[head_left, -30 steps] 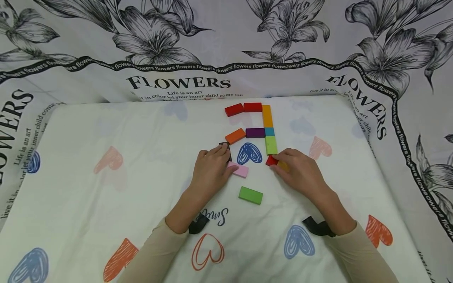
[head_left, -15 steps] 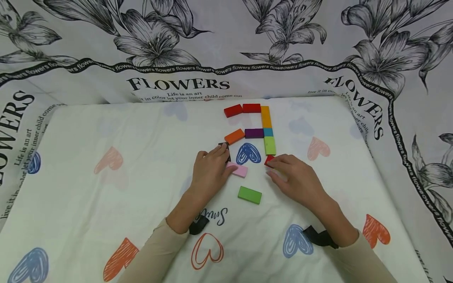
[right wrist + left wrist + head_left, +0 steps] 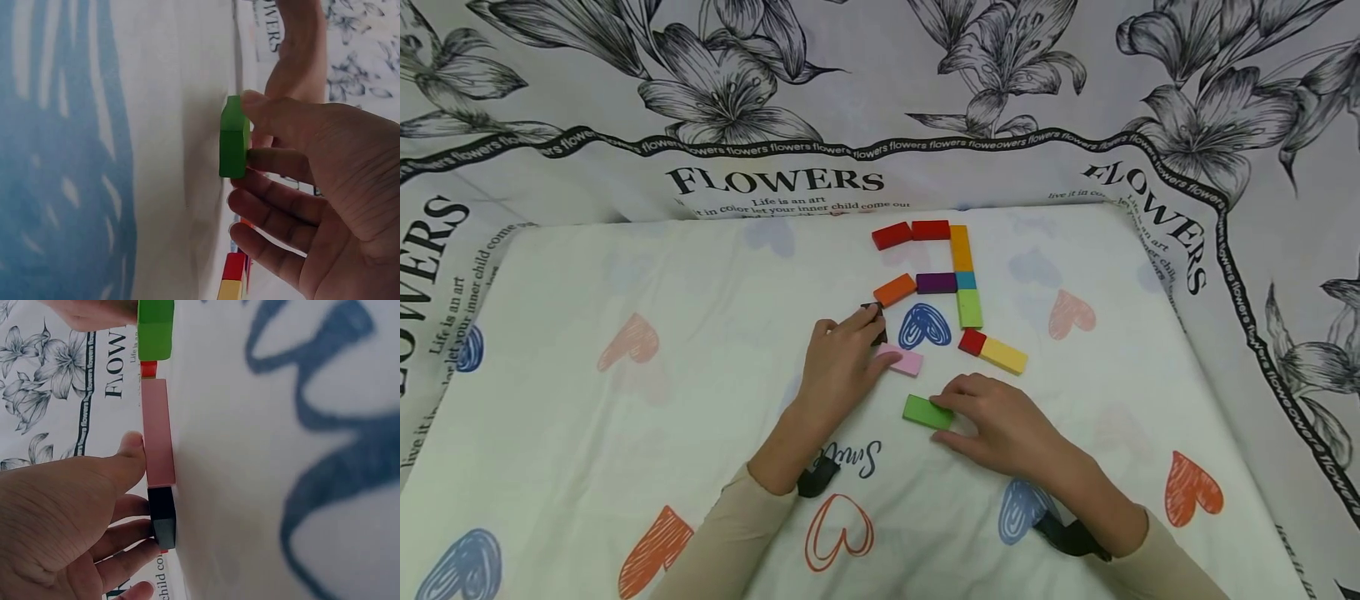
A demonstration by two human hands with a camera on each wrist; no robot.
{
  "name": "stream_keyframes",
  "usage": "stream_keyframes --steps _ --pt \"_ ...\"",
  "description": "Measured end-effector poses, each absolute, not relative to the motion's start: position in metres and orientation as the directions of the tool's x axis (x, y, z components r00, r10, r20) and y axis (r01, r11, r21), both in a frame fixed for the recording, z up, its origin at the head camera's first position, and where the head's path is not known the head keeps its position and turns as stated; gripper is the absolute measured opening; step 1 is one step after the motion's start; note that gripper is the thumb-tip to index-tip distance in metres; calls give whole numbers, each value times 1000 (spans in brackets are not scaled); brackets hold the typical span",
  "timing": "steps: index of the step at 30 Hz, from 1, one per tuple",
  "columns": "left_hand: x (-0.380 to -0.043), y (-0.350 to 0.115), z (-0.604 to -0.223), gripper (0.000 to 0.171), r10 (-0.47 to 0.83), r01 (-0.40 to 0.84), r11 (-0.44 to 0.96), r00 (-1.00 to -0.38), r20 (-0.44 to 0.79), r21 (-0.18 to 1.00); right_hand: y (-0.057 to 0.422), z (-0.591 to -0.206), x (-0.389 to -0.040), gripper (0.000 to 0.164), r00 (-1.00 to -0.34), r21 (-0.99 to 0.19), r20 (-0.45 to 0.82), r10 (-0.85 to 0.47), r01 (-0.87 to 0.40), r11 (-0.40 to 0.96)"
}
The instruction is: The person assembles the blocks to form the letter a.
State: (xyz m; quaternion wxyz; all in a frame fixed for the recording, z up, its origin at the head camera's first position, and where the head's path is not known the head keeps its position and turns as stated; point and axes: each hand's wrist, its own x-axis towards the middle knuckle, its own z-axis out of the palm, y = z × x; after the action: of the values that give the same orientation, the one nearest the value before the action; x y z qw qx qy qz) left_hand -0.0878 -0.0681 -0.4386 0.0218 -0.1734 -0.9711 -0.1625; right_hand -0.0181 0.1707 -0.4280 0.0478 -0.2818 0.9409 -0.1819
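My left hand (image 3: 842,358) lies over the left side of a row of coloured wooden blocks. Its fingers rest at the black block (image 3: 163,519), and its thumb touches the pink block (image 3: 158,431). Nearer the person, my right hand (image 3: 1000,421) reaches a green block (image 3: 925,412). One fingertip overlaps the block's top right corner, and the thumb lies just off its near edge. From the right wrist, thumb and fingers straddle the green block (image 3: 232,150). A small red block (image 3: 972,342) and a yellow block (image 3: 1004,356) lie end to end beyond the right hand.
Two red blocks (image 3: 930,230) and an amber block (image 3: 961,248) form the far corner. Below run blue (image 3: 966,281) and lime (image 3: 970,308) blocks, with purple (image 3: 936,283) and orange (image 3: 895,290) ones branching left. The white cloth (image 3: 737,375) bears printed hearts.
My right hand has left the red and yellow blocks, uncovering them, and moved toward the person to the green block. The left hand stays on the black and pink blocks.
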Motion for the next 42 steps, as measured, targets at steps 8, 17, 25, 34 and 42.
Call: stream_keyframes --steps 8,17,25,34,42 --pt "-90 -70 -436 62 332 337 887 -941 71 315 172 -428 -18 44 -844 -354 -25 -536 -494 794" --pt "-92 -73 -434 62 331 327 892 -943 41 312 174 -425 -26 39 -833 -336 -6 -554 -520 785" --pt "-93 -72 -432 62 340 329 894 -940 16 305 184 -424 -36 40 -833 -299 26 -553 -535 790" --pt "-95 -74 -433 61 369 358 885 -929 21 297 191 -424 -48 43 -831 -264 59 -552 -547 794" --pt "-95 -77 -432 60 384 375 875 -923 31 305 192 -419 -60 42 -796 -207 72 -601 -601 772"
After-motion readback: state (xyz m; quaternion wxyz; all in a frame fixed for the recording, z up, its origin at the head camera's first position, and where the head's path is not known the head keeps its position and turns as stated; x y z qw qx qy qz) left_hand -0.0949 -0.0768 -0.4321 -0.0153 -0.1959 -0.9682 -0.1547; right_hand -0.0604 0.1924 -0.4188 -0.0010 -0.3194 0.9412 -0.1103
